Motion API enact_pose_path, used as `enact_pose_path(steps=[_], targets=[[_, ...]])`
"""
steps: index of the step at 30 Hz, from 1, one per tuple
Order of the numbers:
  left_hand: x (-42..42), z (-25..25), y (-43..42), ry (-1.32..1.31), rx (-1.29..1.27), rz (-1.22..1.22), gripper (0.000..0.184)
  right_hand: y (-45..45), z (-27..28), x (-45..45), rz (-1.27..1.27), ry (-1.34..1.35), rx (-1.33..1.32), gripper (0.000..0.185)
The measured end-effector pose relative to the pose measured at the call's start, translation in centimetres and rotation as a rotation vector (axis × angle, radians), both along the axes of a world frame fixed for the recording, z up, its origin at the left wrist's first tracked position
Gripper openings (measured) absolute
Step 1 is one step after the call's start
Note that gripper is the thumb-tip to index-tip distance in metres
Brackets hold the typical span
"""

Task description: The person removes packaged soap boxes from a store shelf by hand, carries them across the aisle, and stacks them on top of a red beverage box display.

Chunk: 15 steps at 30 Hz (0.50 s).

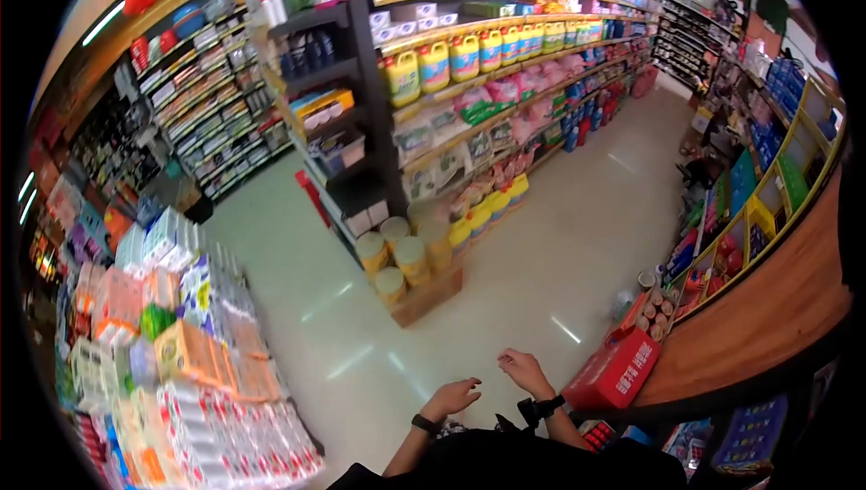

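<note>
Red box (616,369) stands right of both right hand (524,371) and left hand (452,396), which seem loosely curled, empty.

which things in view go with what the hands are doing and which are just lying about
At the hands, neither visibly holding anything:
bare left hand
bare right hand
red box with white lettering, likely nearest

Just lying about:
yellow plastic jugs
white-and-red plastic-wrapped packs
yellowish cylindrical canisters

The floor (541,256) opens ahead, the red box (621,367) obstructing rightward.
</note>
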<state>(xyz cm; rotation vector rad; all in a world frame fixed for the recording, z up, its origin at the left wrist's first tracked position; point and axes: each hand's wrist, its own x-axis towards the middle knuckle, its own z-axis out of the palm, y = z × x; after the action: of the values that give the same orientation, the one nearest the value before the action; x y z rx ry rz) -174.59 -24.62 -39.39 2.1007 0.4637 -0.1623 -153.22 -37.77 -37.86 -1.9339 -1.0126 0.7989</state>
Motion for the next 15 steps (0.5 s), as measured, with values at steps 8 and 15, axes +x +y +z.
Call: enact_pose_path(steps=[8, 15], targets=[[13.8, -0.1, 13.4, -0.039, 0.053, -0.019, 0.043, 8.6, 7.0, 8.2, -0.087, -0.176, 0.142, 0.019], [29.0, 0.3, 19.3, 0.033, -0.052, -0.405, 0.048, 8.5, 2.2, 18.7, -0.331, -0.022, 0.102, 0.017]])
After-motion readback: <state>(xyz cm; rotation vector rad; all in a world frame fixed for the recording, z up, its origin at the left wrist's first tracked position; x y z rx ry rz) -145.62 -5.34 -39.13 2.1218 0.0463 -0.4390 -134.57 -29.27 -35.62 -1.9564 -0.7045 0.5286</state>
